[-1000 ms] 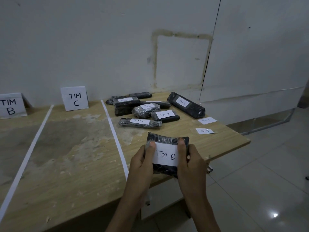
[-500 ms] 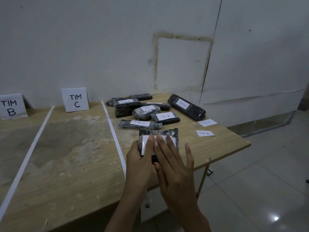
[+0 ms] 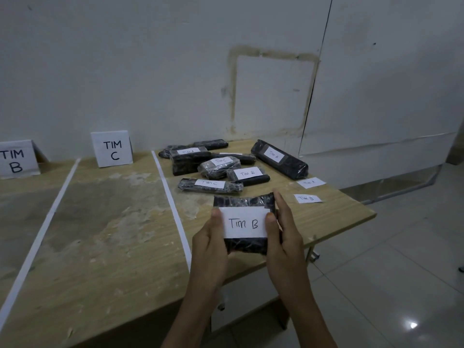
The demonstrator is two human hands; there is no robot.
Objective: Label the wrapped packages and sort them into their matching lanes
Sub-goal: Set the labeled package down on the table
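Note:
A black wrapped package (image 3: 242, 200) with a white paper label reading "Tim B" (image 3: 244, 223) is held above the table's right front part. My left hand (image 3: 210, 243) grips its left side, thumb on the label's left edge. My right hand (image 3: 283, 231) grips its right side, thumb on the label's right edge. Behind it lie several black wrapped packages (image 3: 218, 169) with labels reading Tim A, Tim B and Tim C. Two loose paper labels, "Tim A" (image 3: 310, 182) and "Tim B" (image 3: 307, 198), lie on the wood to the right.
Standing signs "TIM C" (image 3: 112, 151) and "TIM B" (image 3: 15, 160) mark lanes at the back of the wooden table (image 3: 105, 237). White tape strips (image 3: 170, 204) divide the lanes. The table's right edge drops to a tiled floor (image 3: 391, 272). A wall stands behind.
Half a second ago my right hand lay flat over the label, pressing it. Now it has shifted to the package's right side, and both hands hold the package with the label showing.

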